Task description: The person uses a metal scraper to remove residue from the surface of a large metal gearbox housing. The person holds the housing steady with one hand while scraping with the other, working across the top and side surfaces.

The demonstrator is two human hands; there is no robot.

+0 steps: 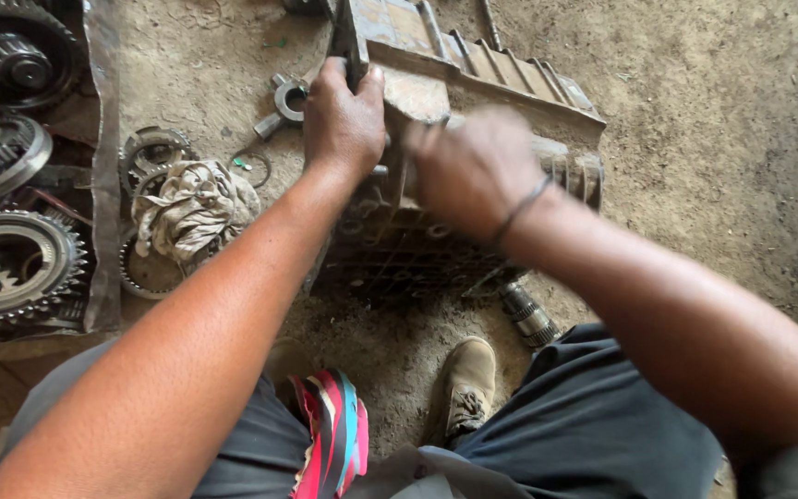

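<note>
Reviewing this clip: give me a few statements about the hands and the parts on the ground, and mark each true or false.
1. The left hand grips the upper edge of the metal housing. True.
2. The right hand lies flat on the dirt floor. False: it is at the housing, blurred.
3. A crumpled rag lies left of the housing. True.
4. The gears are stacked on top of the housing. False: they lie on the ground at far left.
5. A band circles the right wrist. True.
</note>
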